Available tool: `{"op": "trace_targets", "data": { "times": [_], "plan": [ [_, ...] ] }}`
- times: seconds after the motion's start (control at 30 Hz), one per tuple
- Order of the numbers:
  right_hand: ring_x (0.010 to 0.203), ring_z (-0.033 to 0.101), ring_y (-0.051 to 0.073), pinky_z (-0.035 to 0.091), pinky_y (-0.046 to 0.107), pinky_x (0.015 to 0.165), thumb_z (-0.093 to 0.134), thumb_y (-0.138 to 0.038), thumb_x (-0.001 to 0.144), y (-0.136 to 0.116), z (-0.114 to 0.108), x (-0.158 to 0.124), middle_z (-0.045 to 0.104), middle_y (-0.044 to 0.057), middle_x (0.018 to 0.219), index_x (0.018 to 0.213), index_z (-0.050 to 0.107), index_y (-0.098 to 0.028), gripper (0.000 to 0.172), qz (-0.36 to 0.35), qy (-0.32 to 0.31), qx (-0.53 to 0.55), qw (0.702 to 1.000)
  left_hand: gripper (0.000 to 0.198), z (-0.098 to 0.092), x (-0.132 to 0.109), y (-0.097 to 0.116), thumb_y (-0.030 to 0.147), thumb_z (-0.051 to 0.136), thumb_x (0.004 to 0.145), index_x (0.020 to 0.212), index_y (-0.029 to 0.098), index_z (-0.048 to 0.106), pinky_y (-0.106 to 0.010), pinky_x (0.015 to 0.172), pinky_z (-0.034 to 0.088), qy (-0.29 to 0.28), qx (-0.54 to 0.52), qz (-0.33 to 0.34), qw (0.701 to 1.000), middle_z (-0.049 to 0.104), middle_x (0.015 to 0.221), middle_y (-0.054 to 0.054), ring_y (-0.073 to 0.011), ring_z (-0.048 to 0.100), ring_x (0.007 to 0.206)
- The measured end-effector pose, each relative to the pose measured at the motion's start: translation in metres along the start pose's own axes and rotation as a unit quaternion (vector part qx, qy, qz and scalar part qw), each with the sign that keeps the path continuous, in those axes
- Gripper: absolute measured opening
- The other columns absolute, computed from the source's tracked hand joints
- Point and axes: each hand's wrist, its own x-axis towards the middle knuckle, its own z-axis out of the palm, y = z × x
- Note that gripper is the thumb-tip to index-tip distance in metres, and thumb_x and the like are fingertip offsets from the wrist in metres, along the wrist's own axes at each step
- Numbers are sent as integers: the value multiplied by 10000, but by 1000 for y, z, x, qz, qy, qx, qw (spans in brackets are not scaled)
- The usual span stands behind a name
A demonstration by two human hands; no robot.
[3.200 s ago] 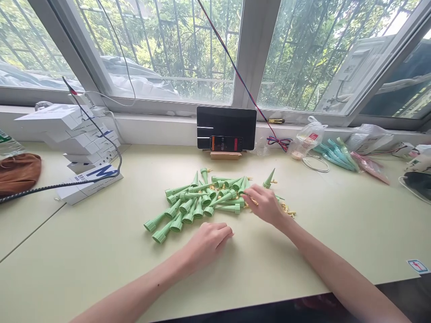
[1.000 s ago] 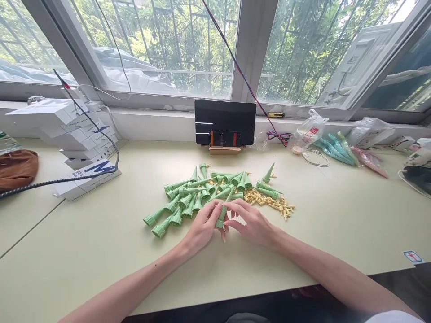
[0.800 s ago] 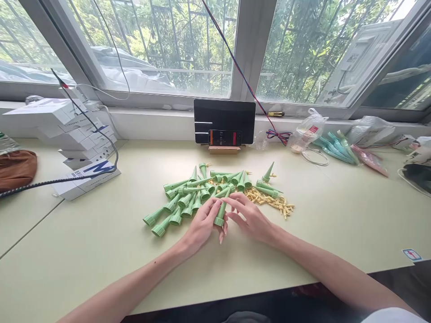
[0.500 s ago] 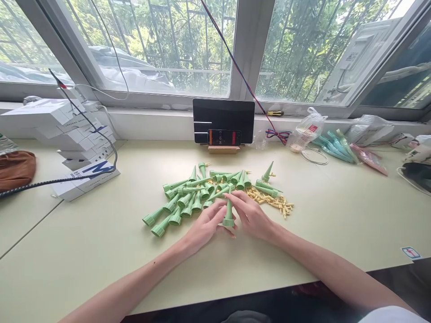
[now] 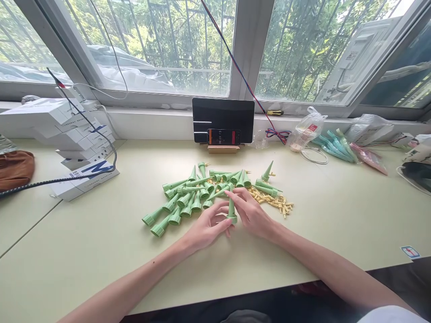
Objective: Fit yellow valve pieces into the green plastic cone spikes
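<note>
A green watering spike [image 5: 231, 207] stands almost upright between my hands, tip up, a small hole showing in its side. My left hand [image 5: 210, 226] grips it by the wide cap end, thumb pressed on the rim. Around the upper shaft, the fingers of my right hand [image 5: 251, 213] are closed from the right side; some fingertips are hidden behind it. Just beyond my hands lies a pile of similar green spikes [image 5: 186, 201], most with their open caps toward me. To the right of the pile, small yellow plastic valve pieces [image 5: 272, 199] are heaped.
One spike [image 5: 267, 171] stands upright at the right. Behind the pile, a phone [image 5: 224, 136] with a timer leans on a dark tablet [image 5: 223, 112]. White boxes [image 5: 85, 134] are stacked at left, a black cable [image 5: 84, 177] across them. Plastic bags [image 5: 308, 128] lie at right.
The held spike has turned so that its side hole faces me, and shifted slightly right. My left thumb has moved onto its cap rim.
</note>
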Motion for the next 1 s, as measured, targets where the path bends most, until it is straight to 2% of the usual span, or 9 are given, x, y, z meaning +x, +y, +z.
{"op": "trace_targets", "data": {
  "times": [0.23,0.37,0.47,0.57,0.63,0.7,0.8,0.9,1.0],
  "plan": [
    [888,623,175,606,339,773,333,-125,1007,-5,-2,2,504,128,1282,1480,345,-273,496,0,1,21,1000,394,0,0,2,334,602,928,1282,219,473,-325,692,571,-14,-15,4,1000,608,1179,-106,-190,665,867],
    [990,626,197,587,358,838,349,-140,1011,-8,-4,4,512,117,1320,1459,366,-278,469,-5,5,16,1000,401,0,1,1,343,632,906,1261,216,494,-317,677,559,-10,-21,3,1000,613,1128,-91,-176,659,815],
    [927,635,183,570,359,840,394,-147,998,-5,-9,6,533,110,1301,1446,366,-274,467,-13,32,14,999,355,-1,2,0,351,653,888,1192,200,547,-309,652,551,5,-25,1,1000,609,1011,-60,-162,638,761],
    [824,629,174,558,317,724,441,-174,984,4,-18,9,584,98,1182,1400,407,-248,424,35,87,-9,996,294,-2,3,0,353,677,867,1087,182,582,-294,621,538,36,-32,0,999,585,934,-36,-140,609,697],
    [712,606,160,521,286,617,457,-211,984,13,-26,9,613,82,1048,1291,501,-222,310,70,105,-42,991,284,-2,3,2,359,694,850,1039,174,590,-290,613,533,57,-34,-6,998,587,934,-37,-129,594,668],
    [653,584,151,482,279,595,472,-238,984,22,-33,9,633,70,958,1129,590,-197,191,93,91,-86,988,285,-2,3,4,360,704,839,1023,169,600,-294,631,533,71,-30,-11,997,598,939,-42,-128,593,668],
    [579,527,130,447,277,607,510,-246,969,31,-41,8,636,48,869,973,625,-183,131,111,54,-138,983,272,-2,3,5,349,701,843,1024,164,620,-313,699,544,73,-25,-11,997,613,947,-47,-141,611,711],
    [580,521,122,427,271,623,580,-247,926,33,-44,8,630,32,850,889,629,-184,88,122,6,-171,978,256,-3,3,4,338,679,865,1045,164,627,-344,767,555,60,-27,-8,998,625,976,-62,-164,632,776],
    [639,560,139,408,260,615,620,-233,885,29,-43,7,631,22,818,898,634,-192,45,128,-34,-186,973,252,-4,3,3,332,667,876,1059,163,634,-366,816,559,53,-26,-10,998,632,1003,-75,-184,648,830]
  ]
}}
